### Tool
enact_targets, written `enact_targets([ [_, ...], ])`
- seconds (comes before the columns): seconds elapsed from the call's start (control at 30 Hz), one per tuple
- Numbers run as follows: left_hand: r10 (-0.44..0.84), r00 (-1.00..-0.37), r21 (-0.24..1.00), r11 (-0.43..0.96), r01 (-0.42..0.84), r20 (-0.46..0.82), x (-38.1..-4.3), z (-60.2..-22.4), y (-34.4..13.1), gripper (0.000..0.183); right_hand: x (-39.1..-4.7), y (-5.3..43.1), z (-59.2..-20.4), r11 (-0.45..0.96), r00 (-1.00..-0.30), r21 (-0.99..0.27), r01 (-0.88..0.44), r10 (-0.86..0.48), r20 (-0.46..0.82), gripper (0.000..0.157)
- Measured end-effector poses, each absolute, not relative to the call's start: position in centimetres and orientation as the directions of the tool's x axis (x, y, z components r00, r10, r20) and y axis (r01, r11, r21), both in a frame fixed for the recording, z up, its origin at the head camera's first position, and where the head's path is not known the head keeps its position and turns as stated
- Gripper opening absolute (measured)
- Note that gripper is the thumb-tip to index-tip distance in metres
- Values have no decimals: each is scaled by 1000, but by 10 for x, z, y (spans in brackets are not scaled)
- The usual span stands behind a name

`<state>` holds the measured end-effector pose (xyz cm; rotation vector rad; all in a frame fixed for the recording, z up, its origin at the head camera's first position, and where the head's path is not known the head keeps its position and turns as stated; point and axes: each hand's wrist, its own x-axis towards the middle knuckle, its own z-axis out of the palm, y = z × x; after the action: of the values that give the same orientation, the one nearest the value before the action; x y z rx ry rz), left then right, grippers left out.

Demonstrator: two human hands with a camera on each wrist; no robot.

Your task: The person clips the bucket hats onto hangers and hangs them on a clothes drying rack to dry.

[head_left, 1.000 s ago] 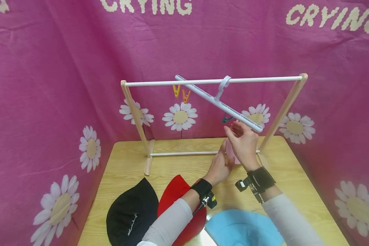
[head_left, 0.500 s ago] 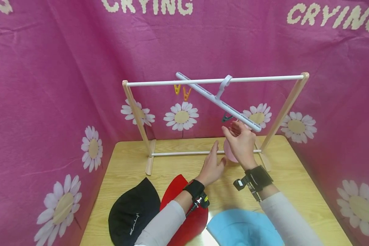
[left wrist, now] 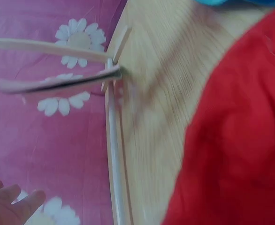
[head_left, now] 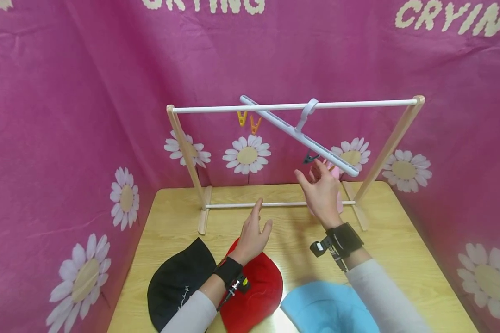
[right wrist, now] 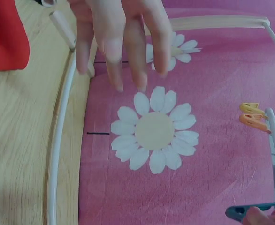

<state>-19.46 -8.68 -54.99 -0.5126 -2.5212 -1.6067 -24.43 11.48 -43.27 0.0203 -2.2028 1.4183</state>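
Left hand (head_left: 250,238): fingers mostly straight, thumb apart from index, gripping nothing. In the head view it overlaps the far end of the red hat (head_left: 262,286).

Right hand (head_left: 322,196): up under the near end of the hanger (head_left: 283,126), fingers loosely bent, gap between thumb and index, no grip visible. In the right wrist view its fingertips overlap the end of the teal clip (right wrist: 236,212); can't tell whether they touch.

Pink cloth (head_left: 335,173) is below the hanger's near end, mostly hidden behind the right hand in the head view. The left wrist view shows it nearly edge-on, blurred.

Hanger hooks over the top rail (head_left: 212,109), right of centre, bar slanting across below it. Yellow clip (head_left: 242,119) and orange clip (head_left: 254,126) sit side by side near its far end.

Rack stands at the back of the wood table (head_left: 296,249), lower bar (head_left: 237,205) running between its feet. On the table, near side, left to right: black hat (head_left: 179,282), red hat, blue hat (head_left: 329,307). Pink backdrop (head_left: 108,69) with daisies behind.
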Motion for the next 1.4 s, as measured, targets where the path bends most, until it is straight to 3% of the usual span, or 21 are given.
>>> enact_targets([
  [0.27, 120, -960, 825, 492, 279, 252, -178, -558, -140, 72, -253, 104, -432, 394, -914, -894, -214, 242, 325, 88],
  [0.57, -73, -981, 812, 573, 106, 179, -159, -577, -219, 70, -261, 95, -432, 448, -886, -877, -176, 316, 339, 107],
  [0.83, -200, -966, 754, 657, -9, 164, -140, -587, -279, 66, -270, 93, -440, 449, -899, -886, -117, 332, 286, 107],
  [1.17, -217, -972, 646, 755, -107, 93, -123, -600, -319, 73, -295, 95, -447, 409, -854, -899, -156, 402, 331, 97],
  [1.4, -241, -971, 573, 796, -196, 2, -115, -602, -333, 83, -301, 95, -441, 253, -873, -959, -126, 432, 228, 89],
])
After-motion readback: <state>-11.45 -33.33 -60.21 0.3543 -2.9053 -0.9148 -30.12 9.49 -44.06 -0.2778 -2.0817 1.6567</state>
